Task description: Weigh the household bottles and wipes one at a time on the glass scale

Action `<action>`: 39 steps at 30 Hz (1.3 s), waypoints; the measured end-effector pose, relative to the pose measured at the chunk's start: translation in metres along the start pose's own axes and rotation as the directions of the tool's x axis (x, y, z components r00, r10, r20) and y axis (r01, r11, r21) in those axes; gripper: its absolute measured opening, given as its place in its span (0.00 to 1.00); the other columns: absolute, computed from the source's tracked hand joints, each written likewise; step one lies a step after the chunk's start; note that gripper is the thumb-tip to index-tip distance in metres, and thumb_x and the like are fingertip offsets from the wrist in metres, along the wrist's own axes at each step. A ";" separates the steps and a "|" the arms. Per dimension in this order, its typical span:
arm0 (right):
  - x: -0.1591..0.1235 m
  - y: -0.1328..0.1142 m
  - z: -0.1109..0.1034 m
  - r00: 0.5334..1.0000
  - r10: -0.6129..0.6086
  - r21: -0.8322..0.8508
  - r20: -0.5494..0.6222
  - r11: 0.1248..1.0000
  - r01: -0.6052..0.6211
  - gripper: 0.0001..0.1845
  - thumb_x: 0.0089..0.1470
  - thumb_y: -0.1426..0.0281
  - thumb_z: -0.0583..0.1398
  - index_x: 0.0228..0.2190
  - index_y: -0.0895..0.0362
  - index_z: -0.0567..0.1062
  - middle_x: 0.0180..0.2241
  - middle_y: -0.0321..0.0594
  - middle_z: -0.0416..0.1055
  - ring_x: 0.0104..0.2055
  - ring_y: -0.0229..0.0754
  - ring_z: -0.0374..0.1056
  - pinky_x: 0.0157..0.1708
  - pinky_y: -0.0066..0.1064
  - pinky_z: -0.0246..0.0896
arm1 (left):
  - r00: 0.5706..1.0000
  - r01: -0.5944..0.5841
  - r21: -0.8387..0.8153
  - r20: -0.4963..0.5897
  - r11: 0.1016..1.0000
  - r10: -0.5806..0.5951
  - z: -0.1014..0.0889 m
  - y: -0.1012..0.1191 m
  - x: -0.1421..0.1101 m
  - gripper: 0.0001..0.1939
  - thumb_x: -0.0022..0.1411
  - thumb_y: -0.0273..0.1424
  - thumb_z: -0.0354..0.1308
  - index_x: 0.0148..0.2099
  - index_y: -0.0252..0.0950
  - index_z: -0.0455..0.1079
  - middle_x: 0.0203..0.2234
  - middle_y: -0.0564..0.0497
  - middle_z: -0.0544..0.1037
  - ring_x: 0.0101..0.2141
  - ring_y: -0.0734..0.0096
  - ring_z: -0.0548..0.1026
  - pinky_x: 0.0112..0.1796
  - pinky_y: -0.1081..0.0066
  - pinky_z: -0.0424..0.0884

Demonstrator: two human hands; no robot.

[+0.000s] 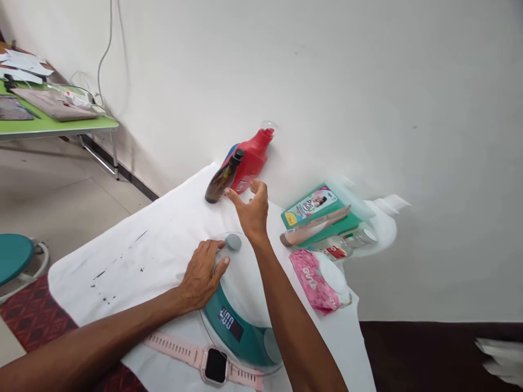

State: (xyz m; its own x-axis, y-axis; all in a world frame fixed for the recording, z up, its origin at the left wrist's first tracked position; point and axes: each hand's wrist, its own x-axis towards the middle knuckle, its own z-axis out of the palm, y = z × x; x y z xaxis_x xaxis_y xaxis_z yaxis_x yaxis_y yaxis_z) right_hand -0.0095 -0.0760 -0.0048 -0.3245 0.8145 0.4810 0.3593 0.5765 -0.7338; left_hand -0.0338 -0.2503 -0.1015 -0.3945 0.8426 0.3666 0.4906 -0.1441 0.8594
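My left hand [202, 275] rests on the left rim of a round glass kitchen scale [241, 305], fingers curled over the edge and thumb on the glass. The scale has a teal base and a lit display. My right hand [251, 209] is stretched out beyond the scale with fingers spread and empty, just short of a dark brown bottle [223, 177] with a black cap. That bottle leans against a red detergent bottle [250, 158] by the wall.
A pink smartwatch [214, 363] lies at the near table edge. Right of the scale are a pink wipes pack [321, 280], a green box [316, 209], a beige tube [312, 228], a small jar [347, 245] and a white pump bottle [386, 218]. A green desk [57, 122] and teal stool [14, 256] stand left.
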 end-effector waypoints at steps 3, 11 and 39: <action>0.034 -0.011 0.049 0.994 0.099 0.001 -0.044 0.995 -0.099 0.38 0.48 0.51 0.71 0.52 0.57 0.66 0.58 0.56 0.69 0.63 0.58 0.64 0.63 0.50 0.58 | 1.000 -0.002 -0.001 0.003 1.000 0.002 0.002 0.000 -0.001 0.17 0.78 0.39 0.45 0.61 0.38 0.65 0.52 0.43 0.76 0.54 0.54 0.71 0.57 0.48 0.69; 0.060 -0.012 0.088 0.976 0.155 -0.037 -0.151 0.986 -0.162 0.16 0.58 0.60 0.62 0.43 0.58 0.70 0.49 0.57 0.75 0.55 0.59 0.70 0.60 0.51 0.60 | 0.999 0.043 0.026 0.014 0.999 -0.043 0.003 0.002 -0.002 0.17 0.77 0.39 0.46 0.62 0.38 0.63 0.54 0.42 0.75 0.53 0.52 0.71 0.55 0.45 0.69; -0.114 -0.009 -0.144 0.984 0.129 0.013 -0.119 0.992 -0.129 0.26 0.54 0.50 0.69 0.46 0.56 0.82 0.41 0.43 0.81 0.46 0.51 0.74 0.51 0.47 0.69 | 0.997 -0.083 0.102 0.015 0.991 0.082 -0.002 -0.012 0.002 0.18 0.77 0.39 0.45 0.59 0.36 0.66 0.51 0.40 0.75 0.52 0.54 0.71 0.55 0.51 0.70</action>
State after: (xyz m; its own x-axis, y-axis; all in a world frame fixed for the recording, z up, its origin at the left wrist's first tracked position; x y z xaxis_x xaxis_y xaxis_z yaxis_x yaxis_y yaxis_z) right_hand 0.1500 -0.1645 0.0162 -0.1689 0.8842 0.4355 0.3866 0.4659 -0.7959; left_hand -0.0418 -0.2475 -0.1099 -0.3413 0.8359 0.4300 0.5979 -0.1599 0.7854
